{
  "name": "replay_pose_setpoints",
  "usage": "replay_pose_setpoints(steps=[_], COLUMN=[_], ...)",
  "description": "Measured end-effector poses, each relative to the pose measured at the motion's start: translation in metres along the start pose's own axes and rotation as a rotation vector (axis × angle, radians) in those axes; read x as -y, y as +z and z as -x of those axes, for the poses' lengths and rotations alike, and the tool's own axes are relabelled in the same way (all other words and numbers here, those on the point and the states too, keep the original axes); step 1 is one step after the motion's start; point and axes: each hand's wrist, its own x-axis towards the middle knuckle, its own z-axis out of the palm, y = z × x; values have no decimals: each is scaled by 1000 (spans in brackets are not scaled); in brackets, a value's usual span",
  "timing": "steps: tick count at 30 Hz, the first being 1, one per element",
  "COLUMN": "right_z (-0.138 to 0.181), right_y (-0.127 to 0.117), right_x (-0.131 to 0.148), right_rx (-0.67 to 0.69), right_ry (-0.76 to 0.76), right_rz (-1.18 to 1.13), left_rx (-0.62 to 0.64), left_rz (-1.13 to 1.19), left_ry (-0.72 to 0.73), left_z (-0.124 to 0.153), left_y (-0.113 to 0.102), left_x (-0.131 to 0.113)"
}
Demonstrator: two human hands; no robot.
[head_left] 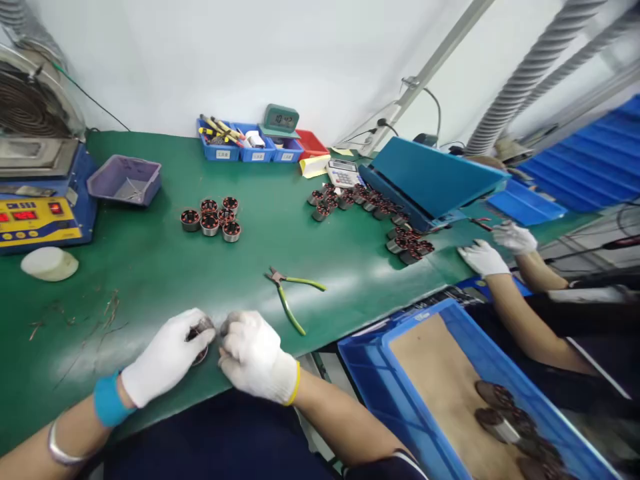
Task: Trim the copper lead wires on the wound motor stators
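My left hand (167, 357), in a white glove with a blue wristband, is closed round a motor stator (201, 358) at the front edge of the green bench. The glove covers most of that part. Just to its right, my right hand (257, 353), gloved with a yellow cuff, has its fingers curled into a pinch; what they hold, if anything, is hidden. Beyond my right hand lie green-handled cutting pliers (281, 283), jaws pointing away. A cluster of several similar stators (210, 223) with dark red-and-black tops stands farther back.
Loose wire scraps (107, 313) and a white round lump (49, 263) lie left, near a purple tray (125, 180) and a blue-yellow machine (45, 213). More stators (397, 243) stand right. A blue crate (425, 400) sits beside me; a co-worker's gloved hands (485, 259) are farther right.
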Motion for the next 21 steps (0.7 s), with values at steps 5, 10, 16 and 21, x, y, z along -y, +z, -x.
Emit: replay_pose_setpoints(steps=[5,10,16,21], right_z=[0,-7,5,-1], right_y=[-14,-18,-13,-8], right_x=[30,30,-1,-10], right_rx=[134,161,-34,85], right_ry=[-62,-186,-175,-187], right_rz=[166,120,-68,-20], left_rx=[260,350,265,104], left_rz=[-65,-119,68,-354], left_ry=[-180,-212,-19,69], left_z=[-17,-33,-7,24], left_y=[-17,-21,-45,-36], left_x=[-15,-22,-17,-11])
